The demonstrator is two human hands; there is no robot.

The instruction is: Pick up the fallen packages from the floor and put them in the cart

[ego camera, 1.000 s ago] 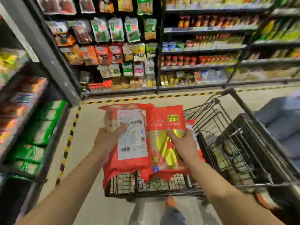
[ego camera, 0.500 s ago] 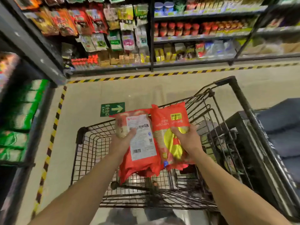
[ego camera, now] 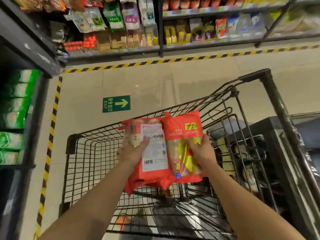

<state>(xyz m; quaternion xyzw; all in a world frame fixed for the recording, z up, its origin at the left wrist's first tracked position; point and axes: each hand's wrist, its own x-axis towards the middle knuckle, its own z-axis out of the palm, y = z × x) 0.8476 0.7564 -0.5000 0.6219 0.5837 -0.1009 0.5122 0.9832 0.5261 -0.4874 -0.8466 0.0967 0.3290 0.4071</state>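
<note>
I hold two red packages side by side above the black wire cart. My left hand grips the left package, whose white label with a barcode faces me. My right hand grips the right package, which shows its red and yellow front. Both packages hang over the middle of the cart's basket, apart from its wire floor. The cart's handle bar runs along the right side.
Stocked shelves stand across the aisle ahead, and a shelf with green packs is close on the left. Yellow-black tape edges the floor. A green exit sign is stuck on the tiles. A dark box sits right of the cart.
My view has tilted down and the cart's basket has come fully into sight. Both hands with the packages now sit lower, over the basket's middle.
</note>
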